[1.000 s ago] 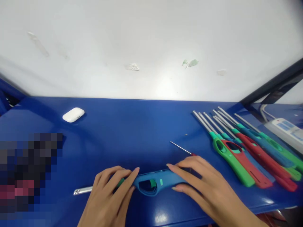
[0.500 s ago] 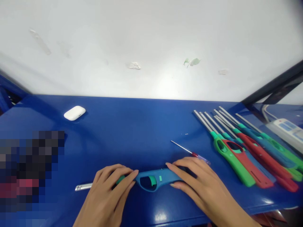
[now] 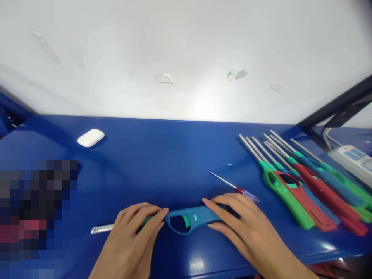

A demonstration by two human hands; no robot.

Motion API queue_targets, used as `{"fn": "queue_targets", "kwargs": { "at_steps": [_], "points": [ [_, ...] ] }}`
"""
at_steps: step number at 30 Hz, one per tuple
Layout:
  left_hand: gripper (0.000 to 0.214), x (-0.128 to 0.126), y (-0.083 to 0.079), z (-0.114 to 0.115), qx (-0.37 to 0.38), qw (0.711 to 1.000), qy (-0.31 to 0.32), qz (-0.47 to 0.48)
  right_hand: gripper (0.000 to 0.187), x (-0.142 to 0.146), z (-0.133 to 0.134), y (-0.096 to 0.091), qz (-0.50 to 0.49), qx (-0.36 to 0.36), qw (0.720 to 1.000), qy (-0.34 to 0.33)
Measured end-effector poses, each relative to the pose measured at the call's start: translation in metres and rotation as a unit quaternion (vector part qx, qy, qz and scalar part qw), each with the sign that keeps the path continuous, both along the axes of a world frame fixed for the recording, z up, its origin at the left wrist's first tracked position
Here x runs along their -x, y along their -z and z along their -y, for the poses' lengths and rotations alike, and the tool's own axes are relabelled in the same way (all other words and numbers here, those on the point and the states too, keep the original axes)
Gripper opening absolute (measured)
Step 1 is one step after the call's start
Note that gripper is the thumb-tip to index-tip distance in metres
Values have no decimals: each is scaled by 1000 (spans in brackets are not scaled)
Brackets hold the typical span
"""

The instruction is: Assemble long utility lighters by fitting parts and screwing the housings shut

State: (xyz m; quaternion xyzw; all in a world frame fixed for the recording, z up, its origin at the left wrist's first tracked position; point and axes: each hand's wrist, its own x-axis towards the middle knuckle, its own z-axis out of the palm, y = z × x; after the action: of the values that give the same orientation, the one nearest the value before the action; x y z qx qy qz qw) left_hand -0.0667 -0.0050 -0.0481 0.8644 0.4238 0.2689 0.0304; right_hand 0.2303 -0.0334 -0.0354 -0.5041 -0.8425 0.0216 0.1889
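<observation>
A blue long-nosed lighter (image 3: pixel 186 219) with a green trigger lies flat on the blue table (image 3: pixel 162 159), its metal tube (image 3: pixel 100 229) pointing left. My left hand (image 3: pixel 130 242) rests over the front of the lighter where the tube joins the body, fingers curled on it. The handle end sits under my right hand (image 3: pixel 244 228), whose fingers press along its top. A small screwdriver (image 3: pixel 235 188) with a red and clear handle lies just beyond my right hand.
A row of several green, red and blue lighters (image 3: pixel 302 182) lies at the right, tubes pointing away. A white earbud case (image 3: pixel 90 137) sits at the back left. A white power strip (image 3: pixel 353 159) is at the far right. A white wall stands behind.
Hands and lighter have hardly moved; the view has shifted slightly and more of the screwdriver's handle shows beyond my right hand.
</observation>
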Motion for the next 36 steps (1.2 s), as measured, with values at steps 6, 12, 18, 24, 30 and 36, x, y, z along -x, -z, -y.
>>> {"fn": "queue_targets", "kwargs": {
  "at_steps": [6, 12, 18, 24, 30, 36],
  "points": [
    [33, 1, -1, 0, -2, 1000, 11, -11, 38, 0, 1, 2, 4, 20, 1000, 1],
    [47, -2, -6, -1, -46, 998, 33, -41, 42, -2, 5, 6, 6, 65, 998, 25],
    [53, -7, -11, 0, -45, 997, 29, -52, 39, 4, 6, 6, -12, 70, 997, 40],
    [46, 2, -4, 4, -18, 998, 22, -55, 36, 7, 5, 4, -3, 56, 998, 37],
    [32, 28, -1, -2, 7, 997, -47, -55, 34, 8, 6, 11, 7, 24, 999, 35],
    [29, 8, -13, -3, 11, 1000, -3, -13, 33, 6, 11, 23, -17, 12, 999, 45]
  ]
}}
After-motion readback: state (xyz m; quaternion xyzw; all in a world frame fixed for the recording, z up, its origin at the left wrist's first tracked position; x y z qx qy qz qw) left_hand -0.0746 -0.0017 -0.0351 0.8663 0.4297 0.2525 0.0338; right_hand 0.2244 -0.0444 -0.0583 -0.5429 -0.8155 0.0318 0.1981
